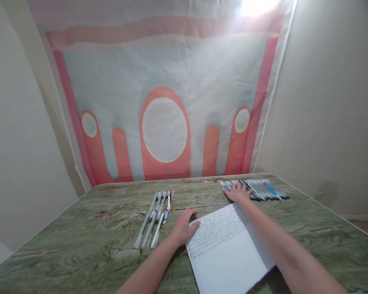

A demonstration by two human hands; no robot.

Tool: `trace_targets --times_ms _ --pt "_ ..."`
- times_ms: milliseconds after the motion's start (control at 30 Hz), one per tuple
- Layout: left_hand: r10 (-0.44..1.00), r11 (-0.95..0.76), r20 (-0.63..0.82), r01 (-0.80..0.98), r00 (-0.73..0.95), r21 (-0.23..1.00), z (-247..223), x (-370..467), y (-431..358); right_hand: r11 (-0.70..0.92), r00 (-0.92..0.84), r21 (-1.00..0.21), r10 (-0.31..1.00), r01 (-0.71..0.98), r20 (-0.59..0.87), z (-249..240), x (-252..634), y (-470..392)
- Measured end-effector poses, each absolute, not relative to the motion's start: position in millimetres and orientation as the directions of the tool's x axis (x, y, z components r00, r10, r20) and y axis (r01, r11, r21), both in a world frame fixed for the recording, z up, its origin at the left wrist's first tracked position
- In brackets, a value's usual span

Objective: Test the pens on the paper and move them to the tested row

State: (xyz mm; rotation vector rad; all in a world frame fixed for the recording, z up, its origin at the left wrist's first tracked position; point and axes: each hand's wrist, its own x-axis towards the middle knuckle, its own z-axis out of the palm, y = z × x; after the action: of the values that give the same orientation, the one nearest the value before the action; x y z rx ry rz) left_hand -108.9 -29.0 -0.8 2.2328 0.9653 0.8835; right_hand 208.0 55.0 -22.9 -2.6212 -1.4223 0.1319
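Observation:
A white sheet or pad of paper (227, 261), its upper part covered in handwriting, lies tilted on the table in front of me. My left hand (184, 227) rests at its upper left corner, thumb over the edge and fingers curved but apart from the thumb. Farther off, my right hand (238, 192) is spread flat over the left part of a row of pens (263, 189), touching them and hiding some. That forearm crosses the paper's right side. Left of my left hand lies a second group of pens (155, 216), several in grey-white and one with a light blue part.
The table (79, 232) has a green-grey wood-grain top with rounded far corners. Behind it hangs a printed backdrop (165, 61) with red and pink shapes. A blue-marked pen (272, 190) lies in the right row. Plain walls stand on both sides.

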Motion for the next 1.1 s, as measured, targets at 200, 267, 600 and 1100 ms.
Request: trace_targets --times_ms 200,267,600,1100 --pt "0.775 -0.599 0.34 0.449 0.532 0.663 -2.0 -108.8 -29.7 -0.529 0.54 -0.181 0.841 0.829 0.015 -26.1 214.9 52.9" --pt "0.772 -0.605 0.328 0.471 0.544 0.642 -0.2 -108.8 -31.0 -0.526 0.539 -0.185 0.842 0.83 0.02 -27.1 216.5 52.4" --pt "0.697 -0.692 0.334 0.472 0.635 0.547 7.6 -108.1 -37.0 -0.433 0.448 -0.138 0.887 0.891 0.11 -36.4 221.3 55.9" --pt "0.711 -0.682 0.33 0.496 0.621 0.537 -1.0 -107.7 -35.6 -0.366 0.399 -0.162 0.873 0.916 0.28 -26.6 200.3 54.1"
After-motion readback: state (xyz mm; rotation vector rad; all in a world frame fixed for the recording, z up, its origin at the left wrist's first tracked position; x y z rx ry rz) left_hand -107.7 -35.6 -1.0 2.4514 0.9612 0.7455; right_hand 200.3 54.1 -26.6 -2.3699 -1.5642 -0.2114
